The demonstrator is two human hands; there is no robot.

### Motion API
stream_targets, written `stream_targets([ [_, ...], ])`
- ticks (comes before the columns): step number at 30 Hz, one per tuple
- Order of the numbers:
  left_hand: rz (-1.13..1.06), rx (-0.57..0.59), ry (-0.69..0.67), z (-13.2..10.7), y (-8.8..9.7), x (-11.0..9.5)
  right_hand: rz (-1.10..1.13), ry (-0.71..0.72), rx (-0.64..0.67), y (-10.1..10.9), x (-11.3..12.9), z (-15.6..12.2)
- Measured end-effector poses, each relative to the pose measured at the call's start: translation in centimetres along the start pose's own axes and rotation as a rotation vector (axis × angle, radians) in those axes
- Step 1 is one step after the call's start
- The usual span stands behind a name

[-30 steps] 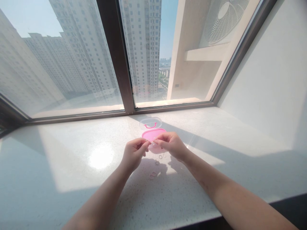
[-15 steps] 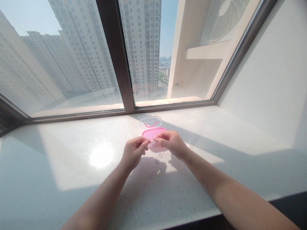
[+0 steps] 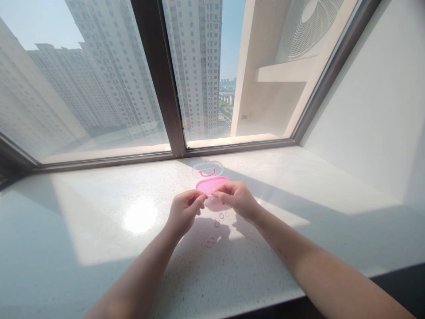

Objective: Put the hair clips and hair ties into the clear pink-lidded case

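My left hand (image 3: 185, 210) and my right hand (image 3: 239, 200) are close together, both with thumb and forefinger pinched. Whatever lies between the fingertips is too small and pale to make out. Just beyond the fingers stands a small pink box (image 3: 210, 184), its lower front partly covered by my hands. Its clear oval lid (image 3: 217, 165), with a pink handle (image 3: 207, 175), lies open behind it. On the surface nearer me are several thin rings, among them a darker ring (image 3: 222, 216) and a pale ring (image 3: 211, 239).
The speckled white sill (image 3: 109, 221) carries bright sun glare on the left and shadow bands on the right. A dark window frame (image 3: 179, 149) bounds it at the back, a white wall (image 3: 372, 124) at the right. Its front edge falls away to a dark area at lower right.
The whole view has shifted very slightly. Both hands keep the same pinched pose, and the box and rings stay where they were.
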State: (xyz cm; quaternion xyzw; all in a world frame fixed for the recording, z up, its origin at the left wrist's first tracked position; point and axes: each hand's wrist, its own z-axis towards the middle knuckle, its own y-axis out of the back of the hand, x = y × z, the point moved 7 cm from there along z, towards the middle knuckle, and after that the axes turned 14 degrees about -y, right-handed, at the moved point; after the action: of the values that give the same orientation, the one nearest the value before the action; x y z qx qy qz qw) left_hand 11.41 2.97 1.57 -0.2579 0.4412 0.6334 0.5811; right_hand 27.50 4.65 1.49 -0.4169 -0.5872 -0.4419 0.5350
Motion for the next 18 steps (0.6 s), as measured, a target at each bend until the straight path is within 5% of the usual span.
stream_targets([
  [18, -0.005, -0.009, 0.010, -0.02, -0.02, -0.11, -0.010, 0.005, 0.006, -0.08, 0.02, -0.06],
])
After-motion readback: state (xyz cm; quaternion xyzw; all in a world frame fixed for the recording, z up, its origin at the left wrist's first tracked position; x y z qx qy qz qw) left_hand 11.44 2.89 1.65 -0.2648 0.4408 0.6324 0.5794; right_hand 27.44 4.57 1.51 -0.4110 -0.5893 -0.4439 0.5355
